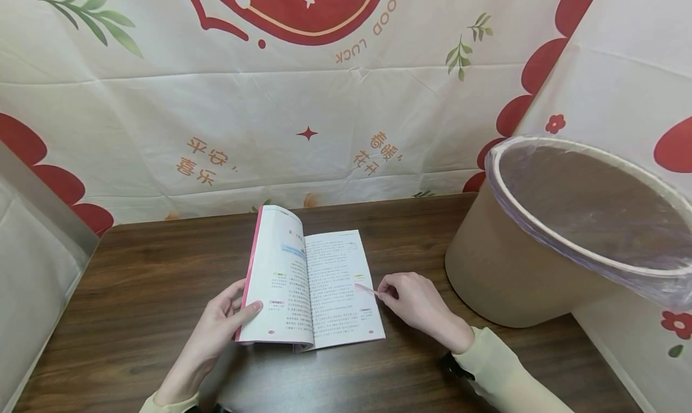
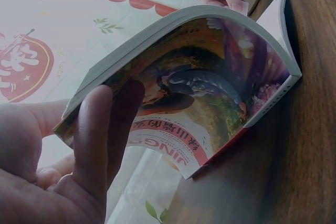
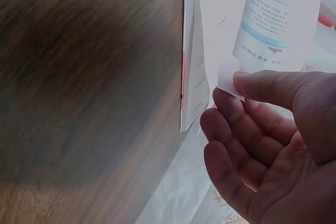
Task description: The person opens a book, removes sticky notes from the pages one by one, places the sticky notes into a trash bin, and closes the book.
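Observation:
An open paperback book (image 1: pixel 337 287) lies on the table, its right page flat and its left half raised and curved. My left hand (image 1: pixel 218 320) grips the raised left edge, thumb on the page and fingers behind the illustrated cover (image 2: pixel 205 87). Beside the right page, my right hand (image 1: pixel 416 299) pinches a small pale pink paper slip (image 1: pixel 365 289) between thumb and index finger. The slip's far end overlaps the page's outer margin in the head view. In the right wrist view, the other fingers (image 3: pixel 226 166) of that hand are loosely curled below the slip.
A large brown bin (image 1: pixel 503 263) with clear plastic over its rim stands to the right of my right hand. The dark wooden table (image 1: pixel 146 281) extends left of the book. Behind it hangs a printed white cloth (image 1: pixel 270 119) with red and orange designs.

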Motion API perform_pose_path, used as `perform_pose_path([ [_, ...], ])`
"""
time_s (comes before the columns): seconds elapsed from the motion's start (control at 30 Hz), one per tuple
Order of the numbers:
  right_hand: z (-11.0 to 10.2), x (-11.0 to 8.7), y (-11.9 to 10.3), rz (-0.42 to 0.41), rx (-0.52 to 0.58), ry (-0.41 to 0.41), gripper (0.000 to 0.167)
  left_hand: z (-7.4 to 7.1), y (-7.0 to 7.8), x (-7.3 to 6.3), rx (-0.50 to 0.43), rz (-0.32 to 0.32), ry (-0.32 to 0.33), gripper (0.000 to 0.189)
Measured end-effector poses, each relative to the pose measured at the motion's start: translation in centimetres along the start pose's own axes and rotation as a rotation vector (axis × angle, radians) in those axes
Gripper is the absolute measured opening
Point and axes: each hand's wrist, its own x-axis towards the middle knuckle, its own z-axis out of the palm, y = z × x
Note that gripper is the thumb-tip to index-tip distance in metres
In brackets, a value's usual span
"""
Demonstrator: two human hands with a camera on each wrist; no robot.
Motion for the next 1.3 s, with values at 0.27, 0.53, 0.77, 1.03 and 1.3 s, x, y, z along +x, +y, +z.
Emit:
perform_pose_path([
  [0.27,-0.6,0.1,0.3,-0.009,-0.003,-0.002,0.006,0.0,0.0,0.0,-0.001,0.002,0.002,0.059],
  [0.53,-2.5,0.1,0.4,-0.074,-0.018,0.057,0.004,-0.1,-0.1,0.0,0.004,0.006,0.003,0.058],
  [0.77,-5.3,0.0,0.0,-0.137,-0.065,0.123,0.006,-0.1,0.0,0.1,0.006,0.000,0.008,0.059],
  [1.03,-7.8,0.1,-0.9,-0.174,-0.125,0.161,0.002,-0.1,0.0,0.0,-0.001,0.005,-0.004,0.059],
  [1.3,-10.9,-0.4,-2.3,-0.199,-0.153,0.196,0.003,-0.1,0.1,0.0,-0.003,0.006,-0.007,0.059],
])
